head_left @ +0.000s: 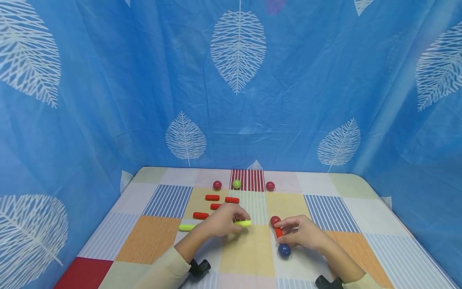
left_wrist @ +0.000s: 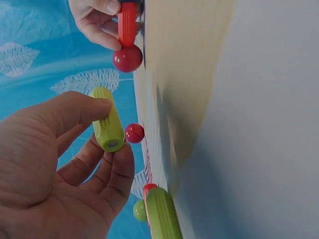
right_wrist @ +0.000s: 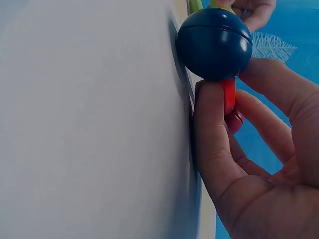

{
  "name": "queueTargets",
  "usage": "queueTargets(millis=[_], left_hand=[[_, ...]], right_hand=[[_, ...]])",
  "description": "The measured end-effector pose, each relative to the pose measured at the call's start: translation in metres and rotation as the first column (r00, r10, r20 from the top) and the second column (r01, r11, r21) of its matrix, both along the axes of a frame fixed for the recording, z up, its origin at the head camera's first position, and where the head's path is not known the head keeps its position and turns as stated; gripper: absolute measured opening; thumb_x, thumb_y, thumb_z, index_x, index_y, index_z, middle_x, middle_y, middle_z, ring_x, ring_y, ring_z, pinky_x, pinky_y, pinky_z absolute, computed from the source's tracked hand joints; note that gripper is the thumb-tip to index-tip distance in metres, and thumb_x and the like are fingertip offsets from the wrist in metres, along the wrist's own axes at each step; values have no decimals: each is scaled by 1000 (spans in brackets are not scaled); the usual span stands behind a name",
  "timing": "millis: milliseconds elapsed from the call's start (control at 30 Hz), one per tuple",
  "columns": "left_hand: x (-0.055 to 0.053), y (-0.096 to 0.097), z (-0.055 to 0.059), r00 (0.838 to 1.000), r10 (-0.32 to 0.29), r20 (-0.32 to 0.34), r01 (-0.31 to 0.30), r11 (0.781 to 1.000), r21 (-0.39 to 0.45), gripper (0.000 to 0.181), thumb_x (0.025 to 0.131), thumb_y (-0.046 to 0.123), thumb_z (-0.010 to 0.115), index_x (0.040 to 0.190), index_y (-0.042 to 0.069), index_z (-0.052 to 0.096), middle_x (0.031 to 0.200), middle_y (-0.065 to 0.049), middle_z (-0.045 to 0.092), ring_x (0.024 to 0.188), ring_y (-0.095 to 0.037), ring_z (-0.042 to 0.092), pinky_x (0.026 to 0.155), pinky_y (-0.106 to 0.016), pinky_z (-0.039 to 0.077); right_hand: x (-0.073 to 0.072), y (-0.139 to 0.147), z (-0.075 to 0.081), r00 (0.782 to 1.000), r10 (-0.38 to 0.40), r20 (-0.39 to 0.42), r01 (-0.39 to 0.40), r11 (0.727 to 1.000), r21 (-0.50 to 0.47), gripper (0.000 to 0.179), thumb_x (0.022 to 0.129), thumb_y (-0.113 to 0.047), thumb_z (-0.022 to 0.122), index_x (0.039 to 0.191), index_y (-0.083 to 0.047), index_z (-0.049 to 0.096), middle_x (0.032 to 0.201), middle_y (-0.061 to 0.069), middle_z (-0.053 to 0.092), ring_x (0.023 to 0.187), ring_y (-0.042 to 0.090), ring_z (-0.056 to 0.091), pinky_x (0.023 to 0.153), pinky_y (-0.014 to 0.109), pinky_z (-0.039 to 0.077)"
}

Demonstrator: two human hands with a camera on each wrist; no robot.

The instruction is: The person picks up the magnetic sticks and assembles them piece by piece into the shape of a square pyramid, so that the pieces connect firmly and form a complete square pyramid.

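Note:
In the head view my left hand (head_left: 226, 220) is just above the cloth, pinching a yellow-green stick (head_left: 243, 223) between thumb and fingers. The left wrist view shows a grey disc on that stick's (left_wrist: 110, 122) near end. My right hand (head_left: 302, 232) holds a short red stick (head_left: 279, 233) low at the table. A red ball (head_left: 275, 220) touches its far end and a dark blue ball (head_left: 284, 251) its near end, all in one line. In the right wrist view the blue ball (right_wrist: 215, 44) partly hides the red stick, with fingertips touching around their joint.
Another yellow-green stick (head_left: 185, 227) lies left of my left hand. Several red sticks (head_left: 212, 197) lie beyond it. Along the back are a red ball (head_left: 217, 185), a green ball (head_left: 236, 184) and a second red ball (head_left: 270, 186). Blue curtains (head_left: 238, 120) surround the patchwork-covered table (head_left: 249, 257).

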State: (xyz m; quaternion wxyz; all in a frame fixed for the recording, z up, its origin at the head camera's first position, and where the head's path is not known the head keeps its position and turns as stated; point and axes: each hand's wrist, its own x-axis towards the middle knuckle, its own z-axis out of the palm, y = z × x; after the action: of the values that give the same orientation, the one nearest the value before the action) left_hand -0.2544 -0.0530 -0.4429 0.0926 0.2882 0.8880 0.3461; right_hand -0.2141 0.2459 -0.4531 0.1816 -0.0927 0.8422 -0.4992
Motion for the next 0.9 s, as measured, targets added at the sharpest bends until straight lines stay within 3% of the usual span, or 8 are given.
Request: queueTargets(millis=[533, 900], left_hand=[[-13, 29, -6, 999, 18, 35, -19, 1000, 14, 20, 85, 10, 82, 102, 21, 81, 96, 14, 74, 86, -3, 61, 84, -21, 55], [-18, 40, -9, 996, -21, 92, 10, 993, 117, 19, 84, 7, 82, 100, 18, 81, 92, 10, 75, 81, -3, 62, 79, -19, 55]], right_hand=[[-4, 3, -2, 999, -19, 28, 21, 998, -58, 43, 82, -9, 85, 121, 0, 72, 91, 9, 69, 74, 20, 69, 68, 38, 64], [-8, 4, -2, 999, 0, 41, 5, 995, -104, 44, 81, -11, 86, 120, 3, 71, 90, 9, 69, 77, 20, 72, 70, 39, 64]])
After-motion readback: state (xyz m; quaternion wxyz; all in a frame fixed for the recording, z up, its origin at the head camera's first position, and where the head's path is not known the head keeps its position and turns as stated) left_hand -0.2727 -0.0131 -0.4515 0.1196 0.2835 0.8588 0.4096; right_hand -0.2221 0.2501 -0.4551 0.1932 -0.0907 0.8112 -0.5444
